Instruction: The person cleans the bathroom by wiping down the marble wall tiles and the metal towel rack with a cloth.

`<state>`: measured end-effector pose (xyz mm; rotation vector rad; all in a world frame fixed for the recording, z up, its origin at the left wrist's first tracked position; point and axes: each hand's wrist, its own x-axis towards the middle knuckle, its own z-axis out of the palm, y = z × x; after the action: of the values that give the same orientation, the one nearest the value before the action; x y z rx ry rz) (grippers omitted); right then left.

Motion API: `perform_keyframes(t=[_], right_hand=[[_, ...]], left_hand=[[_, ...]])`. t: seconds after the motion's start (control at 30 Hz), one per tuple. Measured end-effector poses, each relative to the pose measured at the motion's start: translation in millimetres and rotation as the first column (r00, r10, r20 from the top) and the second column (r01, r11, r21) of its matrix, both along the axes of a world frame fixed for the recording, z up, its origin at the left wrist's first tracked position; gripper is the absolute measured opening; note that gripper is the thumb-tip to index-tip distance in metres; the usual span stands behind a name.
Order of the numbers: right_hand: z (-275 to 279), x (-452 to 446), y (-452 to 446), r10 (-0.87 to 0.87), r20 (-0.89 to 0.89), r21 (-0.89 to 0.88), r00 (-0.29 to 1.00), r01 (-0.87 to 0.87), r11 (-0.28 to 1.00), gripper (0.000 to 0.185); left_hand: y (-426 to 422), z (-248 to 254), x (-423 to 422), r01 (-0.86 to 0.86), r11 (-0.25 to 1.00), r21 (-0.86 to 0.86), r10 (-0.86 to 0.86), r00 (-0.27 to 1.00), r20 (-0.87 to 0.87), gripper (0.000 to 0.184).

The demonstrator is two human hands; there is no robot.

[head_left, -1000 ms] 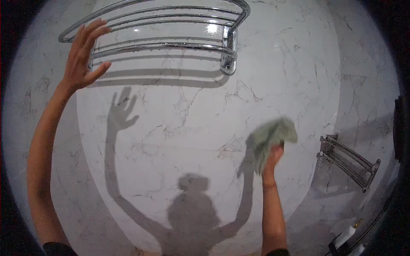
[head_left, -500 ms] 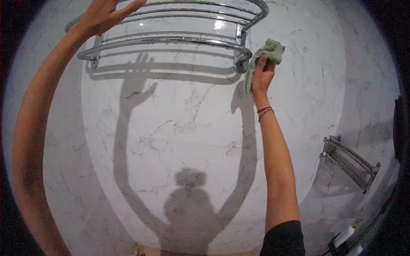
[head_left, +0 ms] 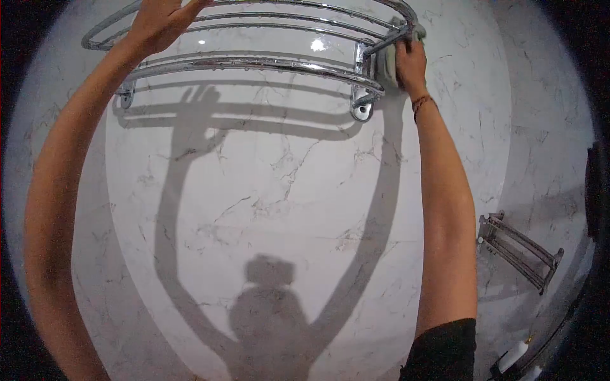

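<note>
Beside the chrome rack (head_left: 254, 62), at its right end: green cloth (head_left: 390, 68), partly hidden by bars and fingers.
Right hand (head_left: 412, 63): grasping the cloth, bracelet (head_left: 422, 105) at the wrist.
Left hand (head_left: 157, 24): raised at the rack's left part, fingertips out of view; its shadow (head_left: 197, 124) shows spread fingers, so unclenched; whether it touches the rack, I can't tell.
Marbled wall (head_left: 286, 209): carries the wet chrome rack.
Lower right: smaller metal rack (head_left: 522, 253).
</note>
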<state>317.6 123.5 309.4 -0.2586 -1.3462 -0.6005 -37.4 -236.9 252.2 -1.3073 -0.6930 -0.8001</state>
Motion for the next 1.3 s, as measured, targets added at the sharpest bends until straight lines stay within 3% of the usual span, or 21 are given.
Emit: perform_keyframes(t=[0.03, 0.07, 0.13, 0.2, 0.27, 0.37, 0.47, 0.53, 0.57, 0.6, 0.63, 0.7, 0.77, 0.8, 0.83, 0.93, 0.97, 1.07, 1.13, 1.27, 1.3], right_hand=[[24, -2, 13, 0.119, 0.076, 0.025, 0.990, -0.121, 0.992, 0.050], [35, -8, 14, 0.120, 0.079, 0.031, 0.990, -0.123, 0.992, 0.050], [55, -19, 21, 0.127, 0.300, -0.113, 0.945, -0.097, 0.989, 0.047], [62, -28, 33, -0.104, 0.375, 0.073, 0.921, 0.083, 0.994, 0.041], [67, -25, 43, -0.147, 0.419, 0.157, 0.896, 0.088, 0.984, 0.039], [67, -24, 37, -0.220, 0.479, 0.285, 0.850, 0.086, 0.955, 0.036], [56, -25, 26, -0.113, 0.466, 0.176, 0.877, 0.033, 0.984, 0.036], [48, -15, 23, 0.223, 0.507, -0.184, 0.833, -0.148, 0.972, 0.059], [57, -13, 34, 0.205, 0.608, -0.072, 0.767, -0.204, 0.976, 0.060], [53, -13, 28, 0.203, 0.613, -0.074, 0.763, -0.200, 0.977, 0.060], [49, -12, 22, 0.240, 0.544, -0.224, 0.804, -0.136, 0.965, 0.059], [38, -6, -3, 0.265, 0.467, -0.369, 0.844, -0.086, 0.925, 0.059], [36, -2, -33, 0.111, 0.609, -0.248, 0.786, 0.055, 0.967, 0.058], [40, -4, -37, 0.117, 0.611, -0.246, 0.783, 0.047, 0.968, 0.058], [41, -7, -42, 0.233, 0.642, -0.291, 0.730, -0.049, 0.955, 0.049], [64, -20, -21, 0.398, 0.688, -0.468, 0.607, -0.048, 0.882, 0.041], [60, -19, -10, 0.306, 0.698, -0.277, 0.647, -0.150, 0.949, 0.039], [33, -21, 22, 0.070, 0.527, 0.003, 0.847, -0.084, 0.996, 0.042], [6, -21, 38, -0.128, 0.200, 0.031, 0.971, 0.124, 0.992, 0.047], [-55, -39, 24, -0.095, -0.001, -0.020, 0.995, 0.095, 0.995, 0.057], [-65, -41, 28, -0.122, -0.010, -0.044, 0.992, 0.122, 0.992, 0.057]], left_hand=[[2, 0, -1, 0.041, 0.999, 0.031, -0.041, 0.999, -0.026, 0.058], [2, -2, 0, 0.040, 0.999, 0.038, -0.039, 0.999, -0.024, 0.058], [-2, -7, 4, 0.055, 0.998, -0.002, -0.055, 0.998, 0.007, 0.058], [4, -3, -2, 0.051, 0.998, 0.046, -0.050, 0.999, -0.016, 0.059], [9, -1, -7, 0.045, 0.995, 0.087, -0.042, 0.998, -0.035, 0.061], [8, 3, -12, 0.065, 0.998, 0.011, -0.065, 0.998, -0.018, 0.062], [18, -6, -2, 0.217, 0.975, 0.052, -0.221, 0.968, 0.118, 0.064], [12, -7, 3, 0.200, 0.980, 0.014, -0.199, 0.967, 0.161, 0.065], [12, -3, -2, 0.224, 0.975, -0.003, -0.221, 0.963, 0.156, 0.064], [13, -1, -5, 0.247, 0.969, -0.020, -0.241, 0.959, 0.151, 0.064], [18, 0, -7, 0.337, 0.941, -0.023, -0.326, 0.925, 0.193, 0.064], [17, -14, 7, 0.326, 0.945, 0.005, -0.317, 0.915, 0.249, 0.065], [14, -10, 3, 0.315, 0.949, -0.012, -0.302, 0.918, 0.257, 0.065], [13, -6, 0, 0.307, 0.952, -0.010, -0.294, 0.920, 0.260, 0.065], [13, -3, -4, 0.299, 0.954, -0.014, -0.287, 0.925, 0.250, 0.065], [10, -5, -4, 0.295, 0.954, -0.056, -0.268, 0.921, 0.284, 0.067], [12, -8, -1, 0.321, 0.946, -0.053, -0.295, 0.914, 0.278, 0.067], [11, 2, -9, 0.388, 0.916, -0.100, -0.338, 0.883, 0.326, 0.067], [6, -8, 1, 0.300, 0.952, -0.055, -0.272, 0.917, 0.293, 0.066], [13, 3, -11, 0.397, 0.913, -0.096, -0.351, 0.883, 0.312, 0.069], [10, -3, -2, 0.310, 0.949, -0.047, -0.281, 0.907, 0.313, 0.071]])
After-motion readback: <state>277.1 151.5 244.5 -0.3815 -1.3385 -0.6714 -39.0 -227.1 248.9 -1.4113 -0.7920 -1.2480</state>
